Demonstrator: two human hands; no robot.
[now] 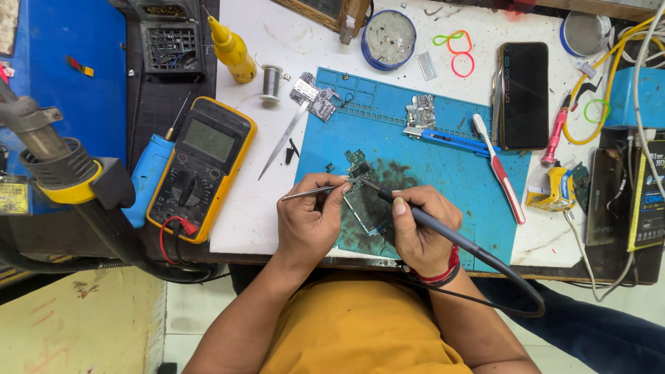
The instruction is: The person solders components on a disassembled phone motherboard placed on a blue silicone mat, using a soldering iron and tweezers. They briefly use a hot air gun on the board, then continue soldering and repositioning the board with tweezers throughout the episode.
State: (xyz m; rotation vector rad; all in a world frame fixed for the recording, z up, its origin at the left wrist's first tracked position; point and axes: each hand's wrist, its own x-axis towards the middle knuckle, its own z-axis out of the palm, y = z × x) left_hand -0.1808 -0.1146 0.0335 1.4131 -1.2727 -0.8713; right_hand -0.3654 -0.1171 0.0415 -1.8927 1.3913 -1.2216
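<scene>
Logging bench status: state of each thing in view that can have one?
left hand: holding tweezers
right hand: gripping soldering iron, tip on circuit board
multimeter: display blank, leads plugged in
phone: screen dark, lying flat
yellow bottle: upright, capped
round tin: open

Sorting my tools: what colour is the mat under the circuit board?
Blue mat, stained dark near the board; head view.

Mat [443, 173]: matt blue rubbery sheet w/ dark sooty stains. Tweezers [312, 192]: bare shiny metal. Soldering iron [443, 232]: dark matt plastic handle, metal tip. Circuit board [360, 170]: green, dull. Multimeter [202, 166]: black & yellow matt plastic. Phone [524, 93], far right: glossy black glass. Counter [249, 215]: white, scuffed.
</scene>
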